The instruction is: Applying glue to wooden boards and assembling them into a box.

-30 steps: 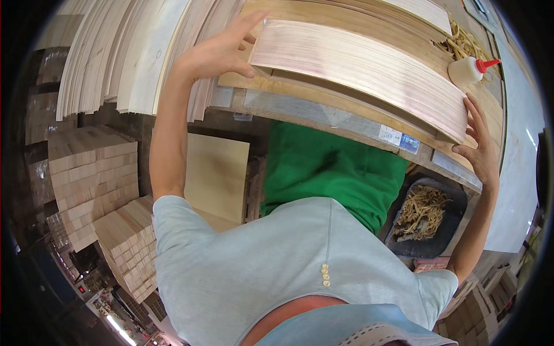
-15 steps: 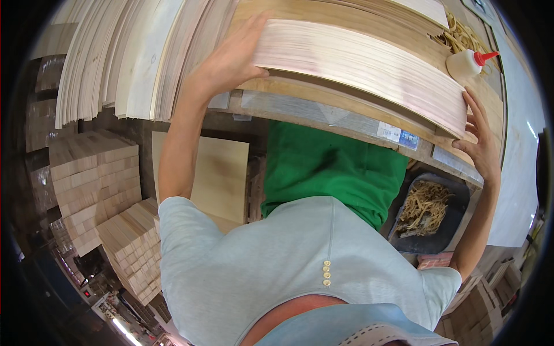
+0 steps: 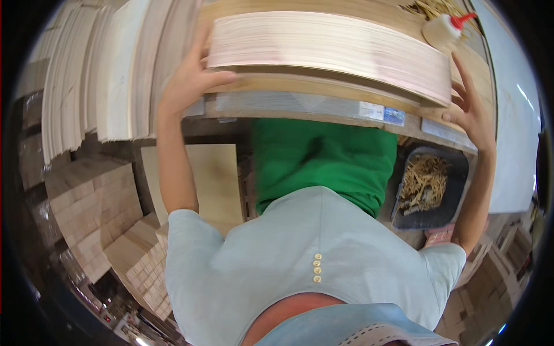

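Note:
A long, pale stack of thin wood sheets [image 3: 329, 43] lies across the wooden worktop in front of me, layered edges towards me. At its left end my left hand [image 3: 193, 81] has its fingers and thumb spread, the thumb stretched out below the stack's lower corner; its fingers are blurred. My right hand [image 3: 472, 106] is at the opposite end, fingers stretched up along the end and thumb near the bottom corner. Neither hand is closed round the sheets. Behind the right end stands a white squeeze bottle [image 3: 440, 32] with a red nozzle.
Tall bundles of wood sheets [image 3: 118, 69] stand at the left. Stacked wood blocks [image 3: 95, 213] and a pale board [image 3: 213, 179] are below. A black bin [image 3: 453, 199] holds wood strips [image 3: 424, 181] under the worktop edge [image 3: 288, 105]. A pale grey surface [image 3: 513, 127] lies right.
My view has shifted and turned. The stack's left end sits farther left along the worktop edge. My left hand has moved left with its thumb more stretched out; my right hand stays by the right end.

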Motion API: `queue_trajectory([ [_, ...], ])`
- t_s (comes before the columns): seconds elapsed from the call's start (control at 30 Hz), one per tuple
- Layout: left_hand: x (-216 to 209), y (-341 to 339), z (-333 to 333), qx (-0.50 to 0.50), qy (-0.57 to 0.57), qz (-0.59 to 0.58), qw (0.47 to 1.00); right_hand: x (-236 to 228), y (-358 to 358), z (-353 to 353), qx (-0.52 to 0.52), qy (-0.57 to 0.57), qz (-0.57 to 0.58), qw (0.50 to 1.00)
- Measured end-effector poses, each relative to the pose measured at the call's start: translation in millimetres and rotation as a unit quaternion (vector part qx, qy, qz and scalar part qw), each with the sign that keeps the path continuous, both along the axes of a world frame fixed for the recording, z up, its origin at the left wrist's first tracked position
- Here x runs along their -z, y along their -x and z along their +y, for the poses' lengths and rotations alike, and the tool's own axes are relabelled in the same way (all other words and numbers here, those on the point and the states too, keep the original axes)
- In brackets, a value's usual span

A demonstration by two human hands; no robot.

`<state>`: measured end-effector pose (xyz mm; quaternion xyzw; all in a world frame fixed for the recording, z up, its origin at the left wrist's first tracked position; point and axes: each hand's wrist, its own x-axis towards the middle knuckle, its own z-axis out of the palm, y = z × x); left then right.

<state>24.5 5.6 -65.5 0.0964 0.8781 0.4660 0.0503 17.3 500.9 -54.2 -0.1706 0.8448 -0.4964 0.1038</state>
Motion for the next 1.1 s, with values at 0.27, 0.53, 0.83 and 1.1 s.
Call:
queue_trajectory([
  [0.27, 32, 5, -9, -0.162, -0.306, -0.207, 0.915, 43, 3, -7, 0.176, 0.124, -0.204, 0.955],
  [0.53, 29, 3, 9, -0.205, -0.332, -0.187, 0.901, 43, -2, -18, 0.197, 0.134, -0.178, 0.955],
  [0.83, 38, -57, 16, -0.236, -0.329, -0.187, 0.895, 34, -48, -22, 0.254, 0.177, -0.257, 0.916],
  [1.1, 26, -46, 6, -0.172, -0.379, -0.172, 0.893, 25, -40, -9, 0.212, 0.246, -0.248, 0.913],
])
